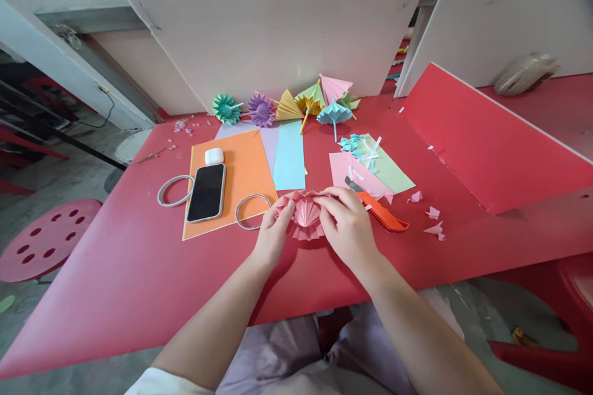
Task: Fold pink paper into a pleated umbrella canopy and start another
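Looks like pleat-shaping: left hand (272, 231) and right hand (348, 222) both pinch pink pleated paper (306, 212) between them, so next move probably wants gentle, even pressure.

The two hands are above the red table (162, 284), and they hold one pink pleated paper (306, 216) between them: the left hand (272, 231) pinches its left side, and the right hand (346, 222) its right side. Just beside the right hand lies an orange cutter (385, 213). On the left, a phone (206, 192) and a small white case (214, 157) rest on an orange sheet (245, 163). At the back, several small paper umbrellas (262, 111) stand in a row near the wall (287, 24), and some pink scraps (434, 230) lie to the right of the cutter
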Tool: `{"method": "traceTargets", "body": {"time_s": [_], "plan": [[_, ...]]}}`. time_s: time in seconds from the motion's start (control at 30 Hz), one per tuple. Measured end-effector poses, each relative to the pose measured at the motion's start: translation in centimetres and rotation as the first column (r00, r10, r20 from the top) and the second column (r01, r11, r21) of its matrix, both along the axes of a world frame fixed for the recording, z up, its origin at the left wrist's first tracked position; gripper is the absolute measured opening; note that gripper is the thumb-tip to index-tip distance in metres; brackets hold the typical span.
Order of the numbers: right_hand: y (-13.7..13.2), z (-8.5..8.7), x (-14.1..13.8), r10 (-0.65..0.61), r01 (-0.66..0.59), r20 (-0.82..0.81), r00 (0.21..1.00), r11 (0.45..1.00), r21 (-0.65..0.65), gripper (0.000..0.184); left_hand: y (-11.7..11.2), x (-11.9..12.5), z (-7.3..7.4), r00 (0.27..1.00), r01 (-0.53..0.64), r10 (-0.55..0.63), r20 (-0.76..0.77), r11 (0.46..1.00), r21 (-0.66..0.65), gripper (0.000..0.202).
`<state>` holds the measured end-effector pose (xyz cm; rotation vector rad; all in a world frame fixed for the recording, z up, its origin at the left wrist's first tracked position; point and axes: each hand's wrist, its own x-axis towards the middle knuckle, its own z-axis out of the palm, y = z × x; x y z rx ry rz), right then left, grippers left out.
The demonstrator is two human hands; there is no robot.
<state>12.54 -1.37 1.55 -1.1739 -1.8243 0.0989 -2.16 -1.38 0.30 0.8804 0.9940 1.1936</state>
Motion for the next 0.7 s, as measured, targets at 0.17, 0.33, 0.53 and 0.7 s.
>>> {"method": "traceTargets", "body": {"time_s": [0.17, 0.33, 0.53, 0.7], "plan": [[-0.2, 0.4, -0.1, -0.004, -0.002, -0.109, 0.994, 0.998, -0.058, 0.025, -0.1, 0.3, 0.6, 1.0, -0.011, 0.012, 0.022, 1.0, -0.016, 0.033], [-0.4, 0.9, -0.2, 0.015, -0.04, -0.203, 0.979, 0.992, -0.119, 0.022, -0.1, 0.3, 0.7, 0.999, 0.01, -0.009, 0.048, 1.0, -0.028, 0.036], [-0.6, 1.1, -0.1, 0.027, -0.06, -0.248, 0.968, 0.99, -0.126, 0.021, -0.2, 0.3, 0.7, 0.999, -0.005, 0.006, 0.054, 1.0, -0.02, 0.033], [-0.7, 1.2, -0.1, 0.009, -0.016, -0.242, 0.97, 0.999, -0.027, 0.021, -0.3, 0.4, 1.0, 0.996, -0.032, 0.035, 0.083, 0.999, -0.035, 0.033]]}}
